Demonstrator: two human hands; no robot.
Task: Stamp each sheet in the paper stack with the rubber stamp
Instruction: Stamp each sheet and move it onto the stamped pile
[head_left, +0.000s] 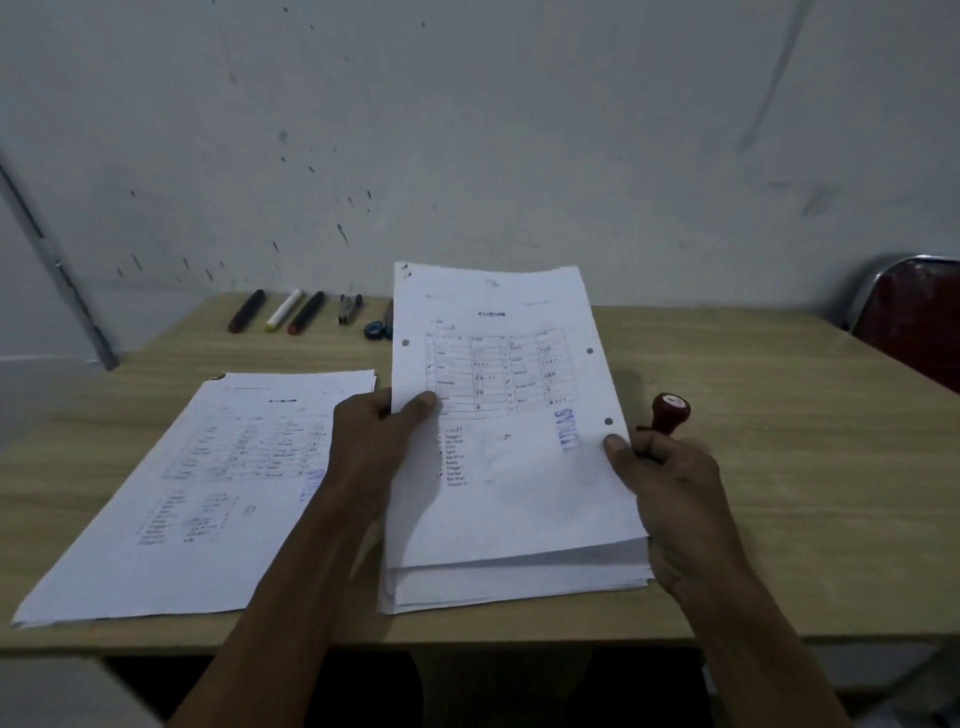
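Hands lift sheet stamped blue "LUNAS".

A blue mark is seen on the white sheet; the stamp is red; the surface is light brown.

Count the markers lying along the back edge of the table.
3, side by side at the back left: a black marker, a white marker, then another black marker. The sheet may hide more.
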